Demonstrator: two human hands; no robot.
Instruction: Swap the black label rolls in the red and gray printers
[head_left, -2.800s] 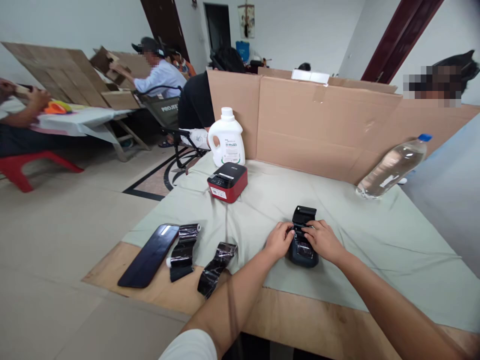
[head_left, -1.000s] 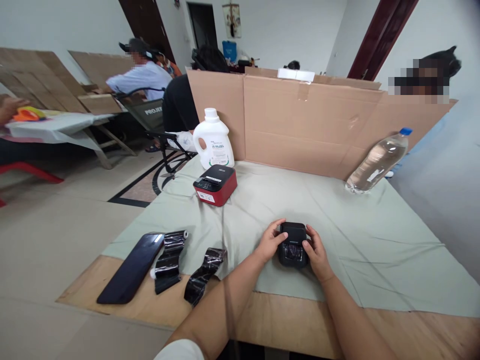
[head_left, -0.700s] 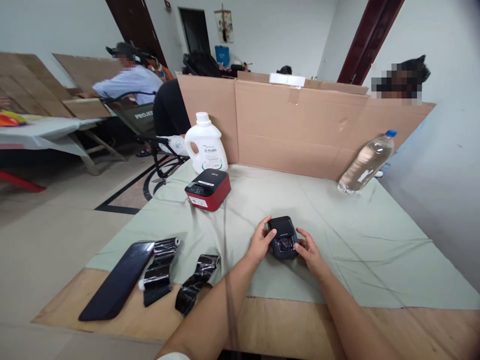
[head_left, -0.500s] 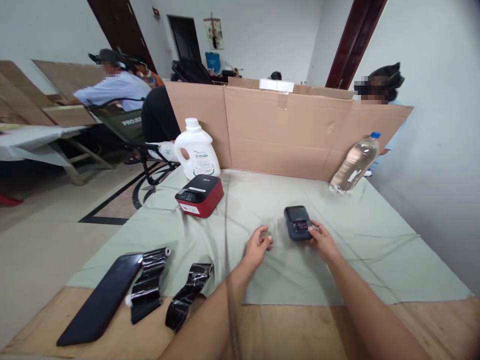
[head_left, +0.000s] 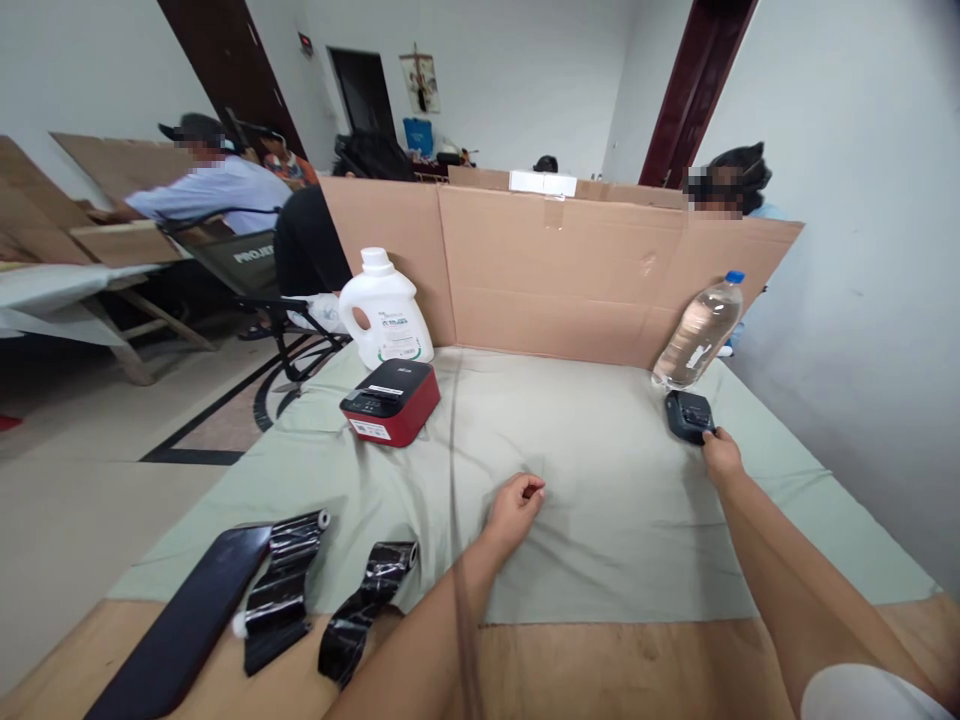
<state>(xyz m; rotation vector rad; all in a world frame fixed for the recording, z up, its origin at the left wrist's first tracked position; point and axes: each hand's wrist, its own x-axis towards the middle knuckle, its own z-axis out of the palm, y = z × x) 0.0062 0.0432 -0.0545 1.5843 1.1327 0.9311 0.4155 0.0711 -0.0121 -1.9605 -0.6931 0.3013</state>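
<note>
The right hand (head_left: 721,455) is seen from behind at the far right of the surface (head_left: 630,660); its fingers are hidden by the back of the hand, so whether they are spread or pressed together cannot be told. Contact with the near edge of the small black printer (head_left: 689,415) is seen at the fingertips. The printer's lid appears shut, though detail is small and hard to read. The dark case (head_left: 176,630) at the lower left is cut off by the frame edge. The left hand's (head_left: 514,508) fingers are curled loosely inward, holding nothing, and rest on the green cloth (head_left: 600,480).

The black printer lies flat on the cloth just in front of the water bottle (head_left: 697,332), well apart from the left hand. Its long axis is seen running roughly away from the person, slightly angled to the left.

The water bottle, leaned against the cardboard screen (head_left: 555,270), is filled nearly full with clear liquid and capped in blue. The white jug (head_left: 383,312) is capped; its contents cannot be seen. A red printer (head_left: 391,402) is set just in front of the jug. Two black ribbon rolls (head_left: 281,590) (head_left: 364,608) are partly unrolled beside the dark case.
</note>
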